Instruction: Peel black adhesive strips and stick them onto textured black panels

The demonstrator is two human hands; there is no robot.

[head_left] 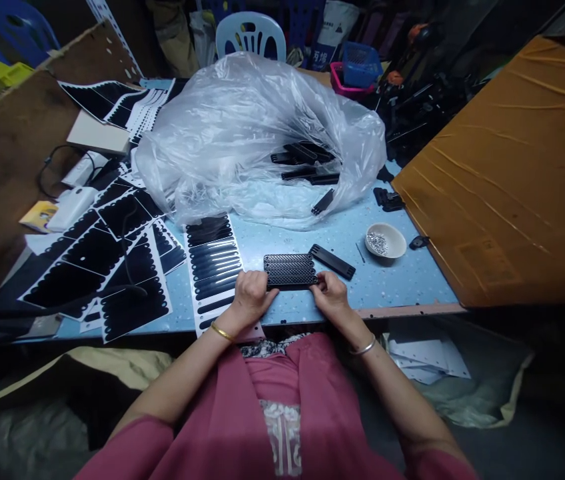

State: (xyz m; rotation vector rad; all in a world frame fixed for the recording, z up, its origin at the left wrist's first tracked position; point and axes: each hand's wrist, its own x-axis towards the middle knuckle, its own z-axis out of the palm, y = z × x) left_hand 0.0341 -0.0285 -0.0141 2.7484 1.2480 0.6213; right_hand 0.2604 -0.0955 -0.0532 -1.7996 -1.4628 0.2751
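Note:
A black rectangular part with a mesh-like face point(290, 270) is held between both hands at the table's front edge. My left hand point(252, 293) has its fingers curled on the part's left end. At the right end, my right hand point(330, 292) pinches the lower corner. Just behind my right hand lies a flat black piece with slots at its ends point(332, 261). Left of my left hand is a white sheet with black strips point(214, 260). A white bowl point(385, 241) of small metal bits sits to the right, with a thin dark pin point(360, 253) beside it.
A large clear plastic bag point(242, 127) with black pieces inside spreads over the back of the blue table point(412, 287). Black sticker sheets point(87, 257) pile up at the left. An orange-brown box point(517, 193) stands at the right, near small black parts point(388, 199).

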